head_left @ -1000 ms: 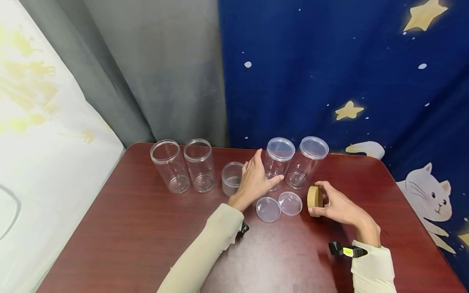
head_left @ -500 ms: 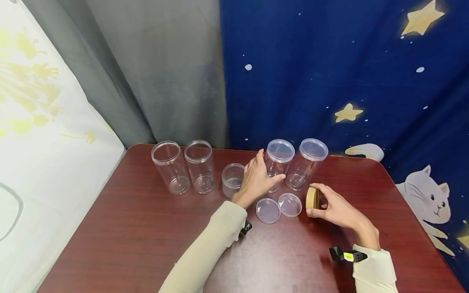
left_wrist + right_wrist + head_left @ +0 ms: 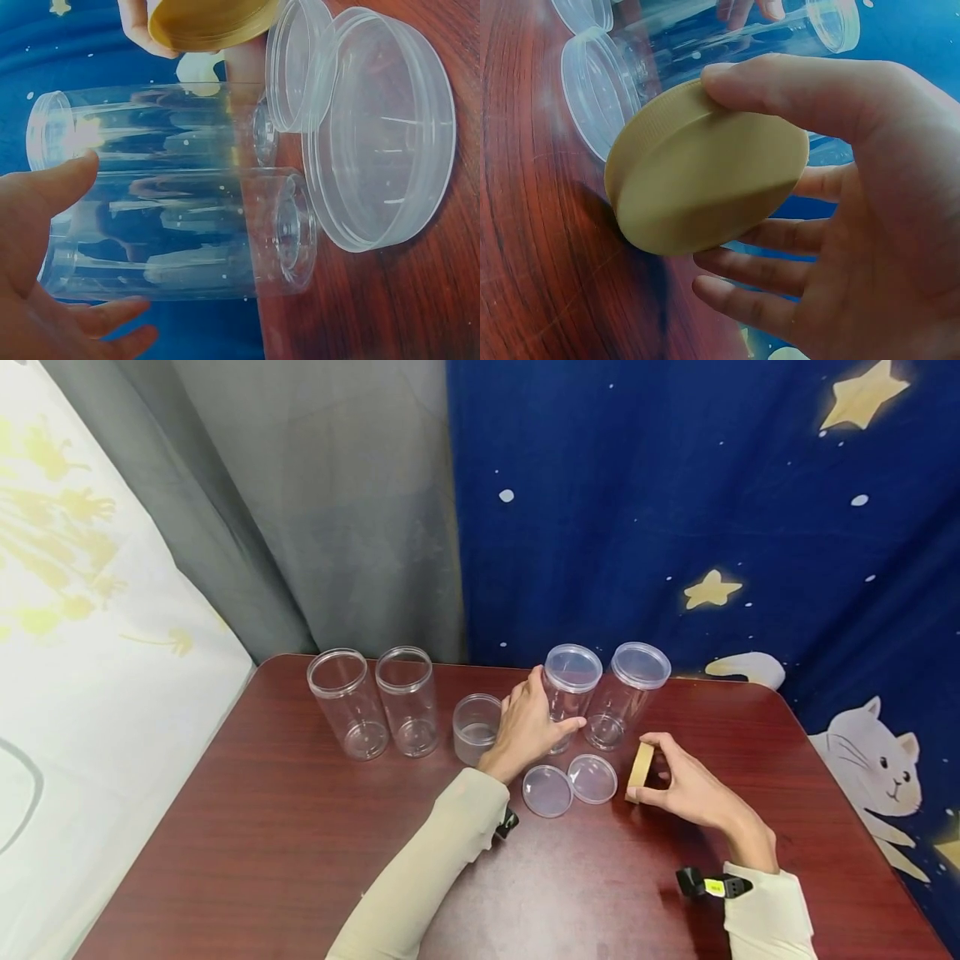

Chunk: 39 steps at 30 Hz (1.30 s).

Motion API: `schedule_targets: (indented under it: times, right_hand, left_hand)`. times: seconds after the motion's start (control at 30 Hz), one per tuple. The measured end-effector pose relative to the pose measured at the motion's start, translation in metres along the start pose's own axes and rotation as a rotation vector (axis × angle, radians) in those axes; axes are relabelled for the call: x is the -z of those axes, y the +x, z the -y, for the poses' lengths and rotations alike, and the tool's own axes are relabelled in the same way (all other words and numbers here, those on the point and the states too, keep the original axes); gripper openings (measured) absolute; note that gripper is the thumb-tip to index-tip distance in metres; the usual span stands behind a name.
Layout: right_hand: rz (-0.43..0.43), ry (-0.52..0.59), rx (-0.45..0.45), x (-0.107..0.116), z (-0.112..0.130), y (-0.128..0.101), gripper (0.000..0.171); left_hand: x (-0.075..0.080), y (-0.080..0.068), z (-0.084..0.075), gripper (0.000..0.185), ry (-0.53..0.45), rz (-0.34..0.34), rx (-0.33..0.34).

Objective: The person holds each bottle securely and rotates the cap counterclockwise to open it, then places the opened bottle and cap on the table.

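Currently, right grip (image 3: pixel 693 787): pinching gold lid (image 3: pixel 640 772), tilted
Gold lid: being held at four o'clock from left grip (image 3: pixel 525 727)
Left grip: spreading loosely by jar (image 3: pixel 567 700) at its two o'clock, touch unclear

Gold lid (image 3: pixel 705 180) tilted in the right hand (image 3: pixel 697 789); clear capped jar (image 3: pixel 568 702) upright, perhaps touching the left hand (image 3: pixel 525 727).
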State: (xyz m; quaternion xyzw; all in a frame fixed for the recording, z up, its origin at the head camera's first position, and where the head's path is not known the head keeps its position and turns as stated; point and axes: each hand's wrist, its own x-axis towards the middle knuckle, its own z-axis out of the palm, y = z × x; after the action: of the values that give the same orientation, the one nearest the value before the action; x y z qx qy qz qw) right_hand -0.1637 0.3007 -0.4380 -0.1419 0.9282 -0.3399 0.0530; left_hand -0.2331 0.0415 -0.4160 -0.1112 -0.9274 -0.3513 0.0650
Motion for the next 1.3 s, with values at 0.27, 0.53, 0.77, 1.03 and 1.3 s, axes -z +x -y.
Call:
schedule_targets:
  times: [0.27,0.53,0.77,1.03,1.3]
  right_hand:
    - [-0.007,0.034,-0.014,-0.001,0.0,-0.002,0.076]
    - [-0.02,0.062,0.008,-0.002,-0.003,-0.007,0.079]
    - [-0.036,-0.123,0.009,0.004,-0.007,-0.014,0.086]
    - [-0.016,-0.163,-0.01,0.004,-0.009,-0.018,0.088]
    - [0.013,-0.184,-0.025,0.002,-0.01,-0.018,0.09]
  left_hand:
    - [-0.001,0.0,-0.001,0.096,0.001,-0.015,0.004]
    - [-0.002,0.0,0.001,0.085,-0.01,-0.015,-0.011]
    - [0.0,-0.001,0.0,0.085,-0.066,-0.008,-0.006]
    - [0.003,-0.002,-0.002,0.085,-0.101,-0.004,-0.02]
    - [0.008,-0.004,-0.003,0.086,-0.127,-0.004,-0.017]
